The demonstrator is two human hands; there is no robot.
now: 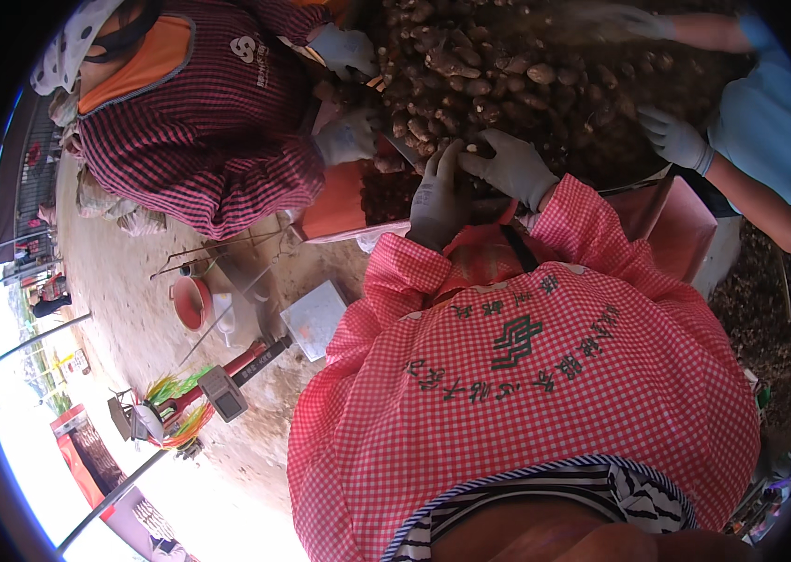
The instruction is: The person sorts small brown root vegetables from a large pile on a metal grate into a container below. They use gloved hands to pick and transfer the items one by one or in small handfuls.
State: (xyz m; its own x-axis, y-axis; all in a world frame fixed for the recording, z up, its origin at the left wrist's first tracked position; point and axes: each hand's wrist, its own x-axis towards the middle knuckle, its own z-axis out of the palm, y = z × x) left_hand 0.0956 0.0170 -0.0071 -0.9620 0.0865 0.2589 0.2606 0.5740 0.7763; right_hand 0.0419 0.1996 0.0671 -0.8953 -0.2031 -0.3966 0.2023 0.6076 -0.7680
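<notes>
Brown tubers [462,60], probably taro, are heaped in front of me; several have pale cut ends. My left hand [434,204], in a grey-white glove, reaches to the near edge of the heap with its fingers stretched forward. Beside it, my right hand [515,165] in a matching glove bends inward over the same edge. Between the right fingertips shows a small pale-ended tuber [471,148]; whether it is gripped or only touched is unclear. The left palm's underside is hidden. A pink plastic crate [336,200] with small dark pieces inside stands below the left hand.
A co-worker in a dark checked smock [220,119] works at the left with gloved hands [346,137]. Another in a blue shirt [767,119] reaches in from the right. Another pink crate [676,228] stands right. A platform scale [315,319] and red bucket [190,303] are on the floor.
</notes>
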